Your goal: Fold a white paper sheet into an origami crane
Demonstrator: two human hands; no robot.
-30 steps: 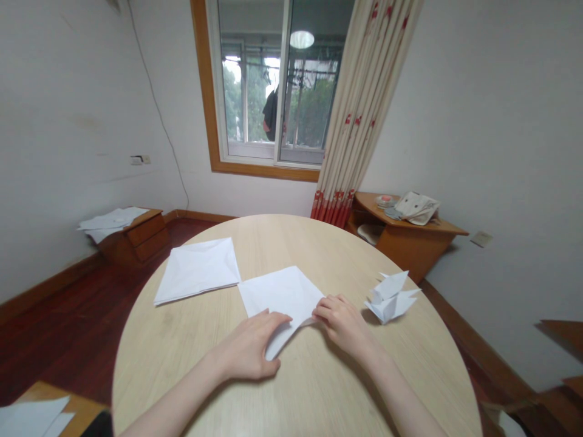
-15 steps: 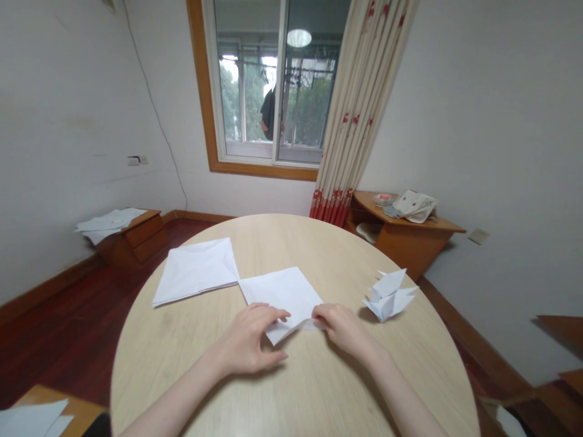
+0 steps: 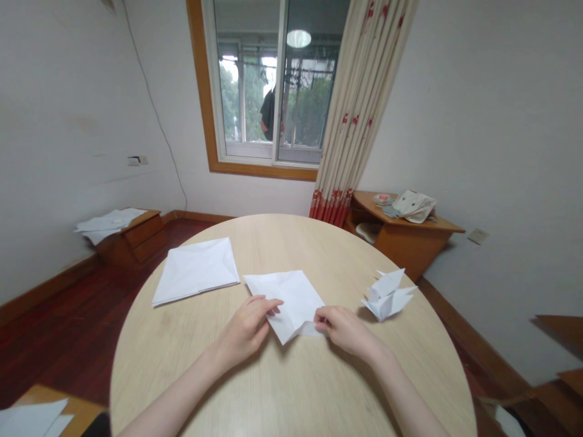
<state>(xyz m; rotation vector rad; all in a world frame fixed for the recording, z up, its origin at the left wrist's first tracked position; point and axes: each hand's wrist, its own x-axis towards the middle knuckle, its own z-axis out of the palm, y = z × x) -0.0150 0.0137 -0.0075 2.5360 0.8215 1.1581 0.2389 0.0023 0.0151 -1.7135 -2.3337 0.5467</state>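
Presently, the white paper sheet (image 3: pixel 291 297) is pinched at its left edge by the left hand (image 3: pixel 248 328), whose fingers are curled closed upon it, while its right corner is gripped between the closed fingertips of the right hand (image 3: pixel 344 328). The sheet is held between the two hands near the middle of the round wooden desk (image 3: pixel 291 388), its near point raised a little off the surface and its far part lying flat; faint creases can be made out across it.

Just beyond the left hand, a stack of white paper (image 3: pixel 195 270) is laid flat on the desk, its corner close to the sheet but apart from it. To the right of the right hand, a folded paper figure (image 3: pixel 387 294) is set down near the desk's edge.

Further out, a low wooden cabinet (image 3: pixel 132 237) with loose papers on top is seen at the left wall, a corner shelf (image 3: pixel 403 233) with a cloth bag at the right, and a window (image 3: pixel 271 85) with a patterned curtain (image 3: pixel 359 103) behind.

It may be judged that a crooked crease could be set if the two grips are pulled unevenly, since the sheet is only partly supported. The thin paper could also be torn or crumpled if it is pinched too hard at the corner, and the folded figure could be knocked off the edge by the right forearm.
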